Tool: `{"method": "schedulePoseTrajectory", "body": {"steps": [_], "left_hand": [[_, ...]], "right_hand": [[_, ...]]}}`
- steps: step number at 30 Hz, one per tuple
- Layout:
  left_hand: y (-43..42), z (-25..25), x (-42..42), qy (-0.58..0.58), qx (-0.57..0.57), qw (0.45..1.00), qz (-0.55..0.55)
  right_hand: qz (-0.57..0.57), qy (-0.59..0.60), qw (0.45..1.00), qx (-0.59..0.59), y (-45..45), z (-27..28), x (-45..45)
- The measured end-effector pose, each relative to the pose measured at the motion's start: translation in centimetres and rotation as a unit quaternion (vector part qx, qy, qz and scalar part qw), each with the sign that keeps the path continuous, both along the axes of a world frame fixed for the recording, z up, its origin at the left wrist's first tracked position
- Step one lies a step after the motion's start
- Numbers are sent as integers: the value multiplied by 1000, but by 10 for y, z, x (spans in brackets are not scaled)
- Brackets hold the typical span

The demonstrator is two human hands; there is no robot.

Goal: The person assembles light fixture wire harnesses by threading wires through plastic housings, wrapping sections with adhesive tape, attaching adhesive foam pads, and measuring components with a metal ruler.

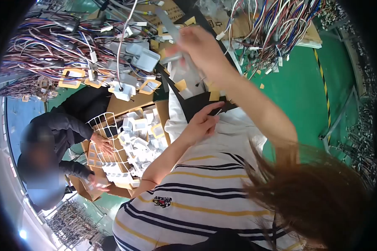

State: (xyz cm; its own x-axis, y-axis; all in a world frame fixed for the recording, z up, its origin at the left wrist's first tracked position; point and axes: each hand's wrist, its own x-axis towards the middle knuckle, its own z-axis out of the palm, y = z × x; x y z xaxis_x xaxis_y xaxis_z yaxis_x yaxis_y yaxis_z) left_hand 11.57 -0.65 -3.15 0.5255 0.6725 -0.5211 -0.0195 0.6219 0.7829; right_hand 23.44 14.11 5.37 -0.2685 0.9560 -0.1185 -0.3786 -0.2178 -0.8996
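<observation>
The right hand point(197, 46) was raised over the far part of the black board point(191, 103), its forearm slanting in from the right of the board with the elbow bent and the wrist cocked. Motion blur softened its fingers, which seemed to be drawn closed on a pale strip point(168, 26); the strip stuck out beyond them, tilted, above the board's far end

The left hand point(204, 123) was low at the board's near edge, the forearm rising from the left. Its index finger reached out over the board while the others were bent inward, and whether they had hold of anything could not be told

Yellow pieces point(180, 85) lay on the board. Bundled wires point(42, 46) were heaped to its left, and a cardboard box point(162, 109) of white housings point(144, 144) stood left of its near end, where a co-worker's hand point(102, 144) touched a white grid point(120, 155)
</observation>
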Motion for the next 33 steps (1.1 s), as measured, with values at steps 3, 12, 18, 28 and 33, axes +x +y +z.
{"method": "schedulePoseTrajectory", "body": {"steps": [3, 12, 18, 28, 33], "left_hand": [[-6, -14, -4, -28, -7, 999, 31], [13, 4, -6, 8, 33, 999, -35], [24, 4, 0, 242, 328, 912, -37], [50, 13, 58, 261, 467, 845, -10], [56, -12, 73, 222, 413, 882, -36]], "right_hand": [[-114, -231, 962, 97, 48, -10, -15], [121, -84, 939, 310, -114, 85, 41], [113, -94, 940, 309, -153, 92, 63], [76, -109, 941, 311, -162, 92, 86], [-131, -177, 956, 196, -154, 94, 112]]}}
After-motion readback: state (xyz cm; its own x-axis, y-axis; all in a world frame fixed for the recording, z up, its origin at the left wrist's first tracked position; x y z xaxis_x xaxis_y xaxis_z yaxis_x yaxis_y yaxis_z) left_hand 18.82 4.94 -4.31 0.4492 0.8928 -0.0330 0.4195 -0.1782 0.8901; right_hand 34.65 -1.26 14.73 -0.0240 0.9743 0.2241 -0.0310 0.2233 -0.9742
